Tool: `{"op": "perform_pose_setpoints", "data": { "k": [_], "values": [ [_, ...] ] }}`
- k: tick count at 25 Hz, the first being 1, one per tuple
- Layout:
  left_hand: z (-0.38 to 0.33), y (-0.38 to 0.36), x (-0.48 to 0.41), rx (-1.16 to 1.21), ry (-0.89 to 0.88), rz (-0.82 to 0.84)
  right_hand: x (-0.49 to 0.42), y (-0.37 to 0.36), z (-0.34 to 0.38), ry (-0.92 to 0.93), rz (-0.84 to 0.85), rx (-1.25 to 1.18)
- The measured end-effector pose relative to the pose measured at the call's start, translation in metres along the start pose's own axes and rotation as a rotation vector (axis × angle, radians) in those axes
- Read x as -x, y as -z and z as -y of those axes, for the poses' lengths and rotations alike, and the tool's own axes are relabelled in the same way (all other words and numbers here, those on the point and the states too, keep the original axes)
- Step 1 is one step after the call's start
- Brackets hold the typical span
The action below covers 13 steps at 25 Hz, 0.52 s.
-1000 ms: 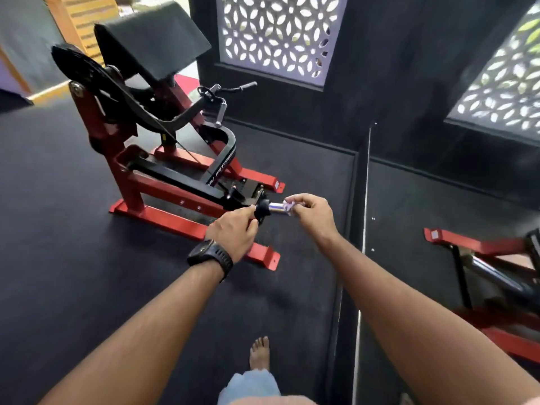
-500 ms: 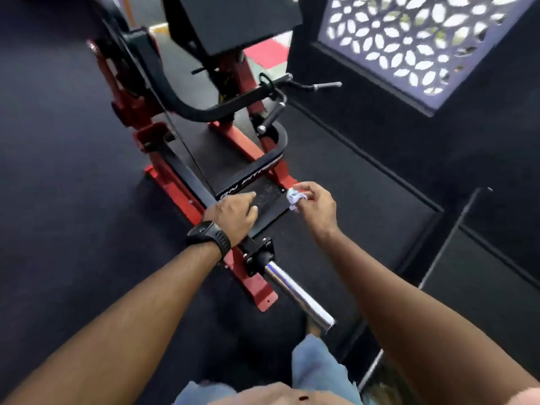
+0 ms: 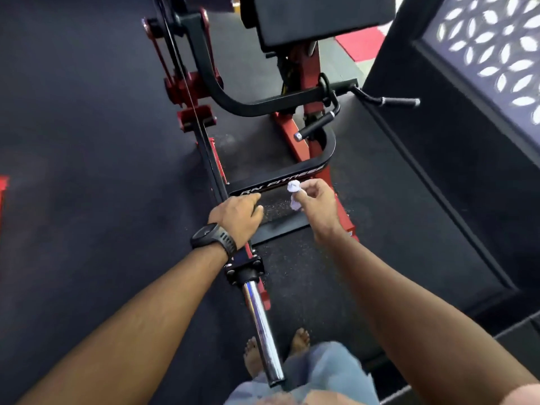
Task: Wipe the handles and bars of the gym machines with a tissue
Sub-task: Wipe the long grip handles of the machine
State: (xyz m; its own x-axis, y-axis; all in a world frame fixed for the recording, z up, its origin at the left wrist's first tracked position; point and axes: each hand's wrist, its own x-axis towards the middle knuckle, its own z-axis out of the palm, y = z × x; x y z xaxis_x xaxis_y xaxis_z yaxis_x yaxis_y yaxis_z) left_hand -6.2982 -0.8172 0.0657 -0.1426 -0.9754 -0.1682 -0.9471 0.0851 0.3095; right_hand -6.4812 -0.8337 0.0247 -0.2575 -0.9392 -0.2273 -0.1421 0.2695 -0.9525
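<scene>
Head view, right hand [image 3: 317,204]: thumb and fingers are curled in and pinch a crumpled white tissue [image 3: 293,187]. One wad sticks out above the fingertips and a second bit shows below them.
Head view, tissue position: at the near edge of the black lettered crossbar [image 3: 280,178]. Touching or just above cannot be told.
Head view, left hand [image 3: 238,217]: knuckles up on the black lever rail [image 3: 209,154], fingers curled over its right side. It looks like a steadying hold. There is a dark watch [image 3: 213,236] on the wrist.
Key relation: the crossbar lies directly ahead of the right fingers. Its long axis runs left to right and rises toward the right, so a sideways sweep would follow it.
Other targets: the short black handle [image 3: 317,124] and the far handle [image 3: 394,101] lie further ahead and to the right, nearer the right hand. The chrome bar [image 3: 260,325] lies behind both hands. Its axis runs from the black mount back toward the person's bare feet [image 3: 301,340], nearer the left arm.
Likely step (judgement): wiping the crossbar, with the handles to follow.
Surface: dark speckled rubber floor [image 3: 87,141] under a red frame [image 3: 292,133].
Room: padded rest [image 3: 315,19] above. A black wall with a lattice screen [image 3: 491,54] stands close on the right, so space is tight on that side.
</scene>
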Motion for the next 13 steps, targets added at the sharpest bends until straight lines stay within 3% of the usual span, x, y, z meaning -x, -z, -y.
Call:
{"op": "perform_pose_setpoints", "data": {
  "k": [4, 10, 13],
  "values": [
    [-0.028, -0.025, -0.031, -0.081, -0.045, 0.056, -0.027, 0.024, -0.014, 0.027, 0.07, -0.033],
    [-0.08, -0.08, -0.132, -0.068, 0.094, 0.019, -0.164, 0.068, -0.033, 0.046, 0.152, 0.178],
    [-0.106, -0.095, -0.18, 0.015, 0.184, -0.012, -0.232, 0.08, -0.046, 0.04, 0.141, 0.173]
  ]
}}
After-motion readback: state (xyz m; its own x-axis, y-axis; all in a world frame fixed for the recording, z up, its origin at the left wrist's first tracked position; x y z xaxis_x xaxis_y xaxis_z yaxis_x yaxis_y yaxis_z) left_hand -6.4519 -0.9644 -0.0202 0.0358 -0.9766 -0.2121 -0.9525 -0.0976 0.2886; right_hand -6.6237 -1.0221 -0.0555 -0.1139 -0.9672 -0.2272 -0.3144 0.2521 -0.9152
